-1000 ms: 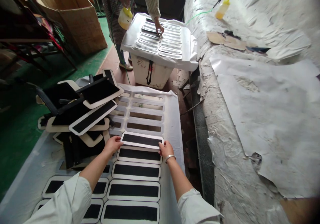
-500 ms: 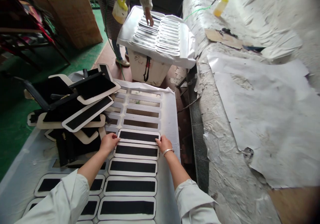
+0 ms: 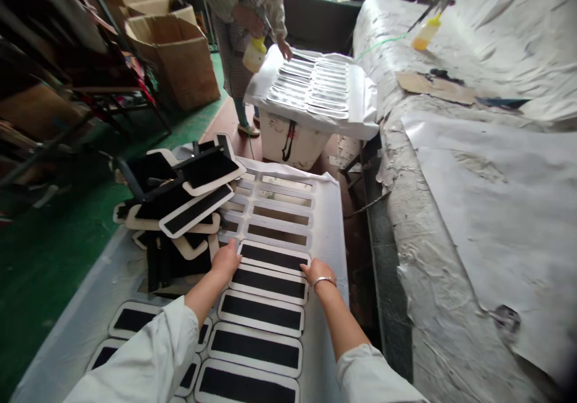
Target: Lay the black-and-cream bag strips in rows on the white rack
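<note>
Both your hands touch the top black pad (image 3: 274, 257), which has a white edge and lies on a white sheet (image 3: 331, 223). Your left hand (image 3: 225, 263) is at its left end, your right hand (image 3: 318, 272) at its right end. Your fingers (image 3: 231, 248) are open, not closed on it. More pads (image 3: 256, 313) lie in a row below. A messy pile of pads (image 3: 193, 211) sits to the left. Far ahead, another person's hand (image 3: 283, 48) is by silver pads (image 3: 309, 84) on a white bin (image 3: 288, 142).

Black panels (image 3: 269, 283), white borders; green floor (image 3: 49, 271); checked apron (image 3: 229, 42).
</note>
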`<state>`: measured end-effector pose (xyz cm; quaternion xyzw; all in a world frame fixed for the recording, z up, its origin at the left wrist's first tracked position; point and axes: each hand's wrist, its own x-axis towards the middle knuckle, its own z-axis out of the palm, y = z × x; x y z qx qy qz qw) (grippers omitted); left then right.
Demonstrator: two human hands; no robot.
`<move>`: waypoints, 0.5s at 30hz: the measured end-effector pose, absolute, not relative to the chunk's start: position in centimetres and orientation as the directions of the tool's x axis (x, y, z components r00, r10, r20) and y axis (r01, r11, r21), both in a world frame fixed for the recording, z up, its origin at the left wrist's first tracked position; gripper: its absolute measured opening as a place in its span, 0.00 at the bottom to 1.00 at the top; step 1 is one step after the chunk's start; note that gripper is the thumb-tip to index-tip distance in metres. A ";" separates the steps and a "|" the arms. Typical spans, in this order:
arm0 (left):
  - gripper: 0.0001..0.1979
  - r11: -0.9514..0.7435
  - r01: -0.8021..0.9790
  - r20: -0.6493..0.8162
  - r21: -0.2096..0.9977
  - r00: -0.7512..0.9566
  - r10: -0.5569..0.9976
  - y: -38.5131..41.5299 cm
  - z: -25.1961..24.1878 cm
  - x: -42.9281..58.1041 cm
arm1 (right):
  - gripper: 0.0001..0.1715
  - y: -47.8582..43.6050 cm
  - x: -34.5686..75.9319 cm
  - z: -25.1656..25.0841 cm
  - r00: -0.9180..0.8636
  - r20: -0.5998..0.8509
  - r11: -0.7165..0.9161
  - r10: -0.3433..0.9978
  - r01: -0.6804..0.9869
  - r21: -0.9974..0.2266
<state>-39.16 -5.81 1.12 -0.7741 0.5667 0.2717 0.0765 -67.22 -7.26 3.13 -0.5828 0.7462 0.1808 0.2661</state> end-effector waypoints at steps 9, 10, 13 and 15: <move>0.13 -0.162 -0.972 -0.462 0.173 0.065 -0.884 -6.7 4.4 -37.9 | 0.19 -7.9 -67.1 3.8 -0.176 -0.568 0.251 -0.804 -0.966 -0.056; 0.14 -0.153 -0.974 -0.418 0.167 0.070 -0.906 -6.5 4.9 -36.5 | 0.19 -7.8 -67.0 3.8 -0.178 -0.562 0.255 -0.808 -0.965 -0.062; 0.23 -0.202 -0.973 -0.202 0.115 0.176 -0.963 -6.1 6.3 -30.6 | 0.16 -7.4 -66.7 3.5 -0.182 -0.541 0.271 -0.821 -0.958 -0.090; 0.30 -0.331 -0.941 0.024 0.077 0.333 -0.943 -6.2 6.9 -26.2 | 0.13 -7.1 -66.3 3.5 -0.180 -0.527 0.282 -0.831 -0.952 -0.120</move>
